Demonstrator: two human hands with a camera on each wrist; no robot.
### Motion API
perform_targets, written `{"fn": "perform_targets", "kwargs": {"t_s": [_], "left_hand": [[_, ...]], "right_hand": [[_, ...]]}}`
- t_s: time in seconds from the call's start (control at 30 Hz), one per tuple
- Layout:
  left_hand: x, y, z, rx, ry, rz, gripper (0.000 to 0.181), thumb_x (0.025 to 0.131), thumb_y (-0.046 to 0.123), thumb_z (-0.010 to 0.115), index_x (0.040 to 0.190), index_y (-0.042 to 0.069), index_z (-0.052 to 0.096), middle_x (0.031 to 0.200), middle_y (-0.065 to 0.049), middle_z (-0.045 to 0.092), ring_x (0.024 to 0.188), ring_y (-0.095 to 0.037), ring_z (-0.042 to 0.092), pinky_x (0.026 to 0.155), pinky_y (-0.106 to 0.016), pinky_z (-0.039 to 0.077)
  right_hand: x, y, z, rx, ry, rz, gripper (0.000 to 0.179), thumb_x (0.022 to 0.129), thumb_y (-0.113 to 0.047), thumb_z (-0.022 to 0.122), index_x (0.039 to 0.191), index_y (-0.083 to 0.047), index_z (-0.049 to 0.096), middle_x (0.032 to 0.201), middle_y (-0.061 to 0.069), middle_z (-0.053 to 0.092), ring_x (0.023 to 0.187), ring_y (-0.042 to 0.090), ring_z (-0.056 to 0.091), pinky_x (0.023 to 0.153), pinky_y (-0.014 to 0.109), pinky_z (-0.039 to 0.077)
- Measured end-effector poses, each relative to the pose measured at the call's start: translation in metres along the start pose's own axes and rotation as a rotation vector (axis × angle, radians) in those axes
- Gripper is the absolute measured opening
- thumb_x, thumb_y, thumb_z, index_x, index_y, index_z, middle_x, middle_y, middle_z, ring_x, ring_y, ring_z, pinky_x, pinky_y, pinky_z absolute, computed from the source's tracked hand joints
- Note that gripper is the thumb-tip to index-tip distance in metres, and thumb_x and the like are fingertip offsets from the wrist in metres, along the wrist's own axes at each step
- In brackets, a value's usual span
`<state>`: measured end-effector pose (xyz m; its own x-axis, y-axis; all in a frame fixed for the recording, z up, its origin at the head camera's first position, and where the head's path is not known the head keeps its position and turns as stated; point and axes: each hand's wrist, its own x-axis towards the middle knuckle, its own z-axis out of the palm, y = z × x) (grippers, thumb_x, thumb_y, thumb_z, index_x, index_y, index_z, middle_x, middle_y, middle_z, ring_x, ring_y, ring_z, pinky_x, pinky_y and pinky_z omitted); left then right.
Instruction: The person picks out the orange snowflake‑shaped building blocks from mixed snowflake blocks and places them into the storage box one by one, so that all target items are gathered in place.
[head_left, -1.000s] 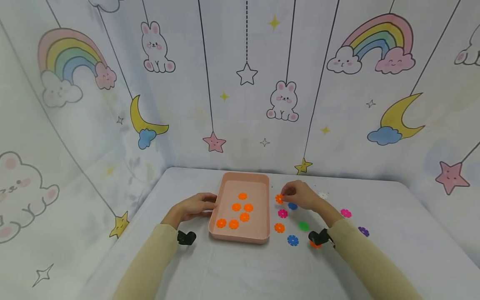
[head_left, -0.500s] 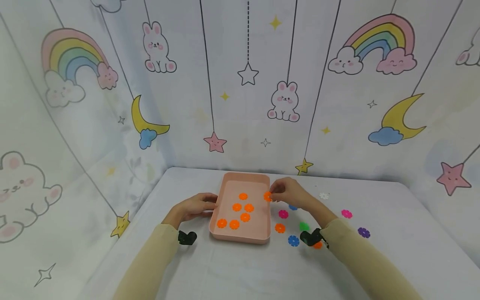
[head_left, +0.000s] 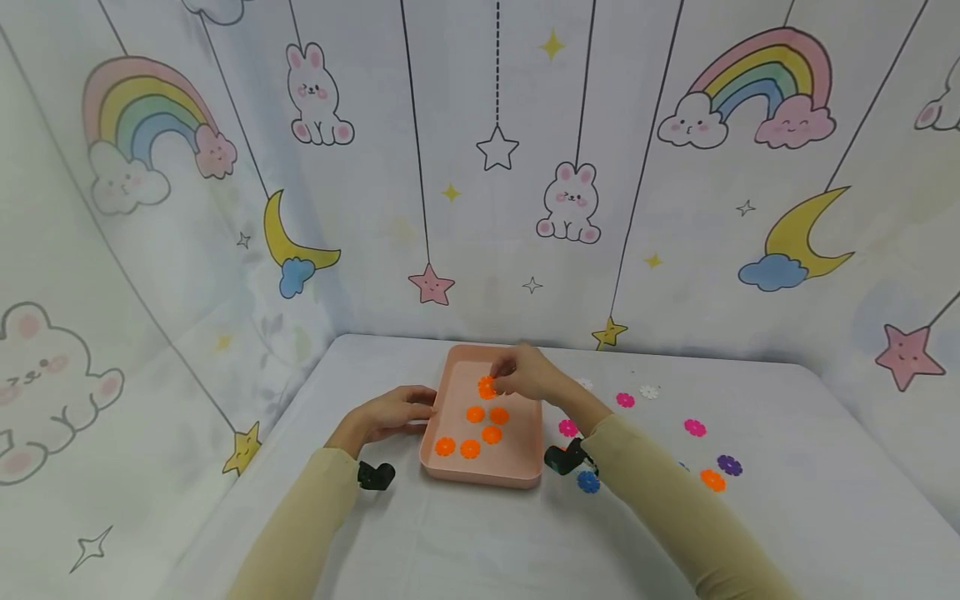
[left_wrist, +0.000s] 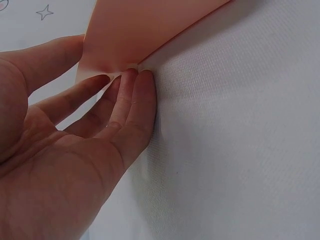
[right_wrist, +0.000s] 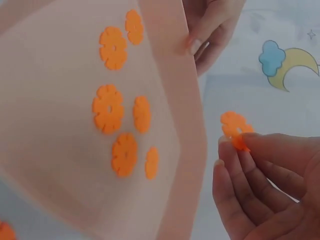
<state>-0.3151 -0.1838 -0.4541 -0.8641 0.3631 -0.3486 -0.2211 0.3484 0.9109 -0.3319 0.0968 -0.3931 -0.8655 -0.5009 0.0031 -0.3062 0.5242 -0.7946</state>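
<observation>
In the head view, the right hand (head_left: 531,375) is over the far part of a shallow pink tray (head_left: 480,480). Its thumb and fingers pinch an orange snowflake disc (right_wrist: 236,129), a flat plastic piece with notched edges, seen clearly in the right wrist view. Several more orange snowflake discs (right_wrist: 108,109) lie flat on the tray's floor. At the tray's left side the left hand (head_left: 390,410) touches the outer wall. Its extended fingers (left_wrist: 142,100) meet the base edge in the left wrist view, and the thumb reaches the wall higher up.
Loose discs lie on the white cloth right of the tray: pink (head_left: 694,427), purple (head_left: 729,465), white (head_left: 649,392), blue (head_left: 588,482) and orange (head_left: 713,481). The right forearm hides some of them. A printed curtain (head_left: 480,250) stands behind the table.
The right hand has carried the orange snowflake disc leftward from the table, across the tray's right rim, to above its floor. The left hand has stayed at the tray's left wall.
</observation>
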Motion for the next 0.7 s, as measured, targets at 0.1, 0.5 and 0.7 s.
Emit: {"fn": "perform_targets", "kwargs": {"t_s": [0.1,0.5,0.7], "left_hand": [[0.001,-0.001,-0.001,0.000,-0.001,-0.002,0.053,0.102,0.013,0.063,0.150,0.000,0.045,0.151,-0.016,0.048,0.125,-0.027,0.057,0.110,-0.048,0.049],[0.001,0.001,-0.002,-0.002,-0.022,-0.009,0.052,0.103,0.015,0.062,0.150,0.001,0.045,0.152,-0.016,0.047,0.127,-0.028,0.056,0.110,-0.048,0.048],[0.002,0.000,-0.003,-0.013,-0.030,-0.010,0.052,0.103,0.013,0.061,0.151,0.000,0.044,0.152,-0.017,0.046,0.126,-0.028,0.057,0.110,-0.047,0.049]], "right_hand": [[0.010,-0.002,0.007,-0.032,0.002,0.030,0.005,0.090,-0.003,0.071,0.095,-0.002,0.071,0.086,0.006,0.073,0.084,0.031,0.071,0.071,0.030,0.059],[0.040,0.001,0.028,-0.090,-0.069,0.129,0.007,0.089,0.003,0.067,0.094,0.000,0.070,0.084,0.007,0.067,0.085,0.037,0.065,0.066,0.027,0.055],[0.048,0.007,0.038,-0.103,-0.055,0.170,0.007,0.089,0.003,0.069,0.094,-0.001,0.070,0.088,0.008,0.067,0.081,0.028,0.064,0.070,0.028,0.057]]}}
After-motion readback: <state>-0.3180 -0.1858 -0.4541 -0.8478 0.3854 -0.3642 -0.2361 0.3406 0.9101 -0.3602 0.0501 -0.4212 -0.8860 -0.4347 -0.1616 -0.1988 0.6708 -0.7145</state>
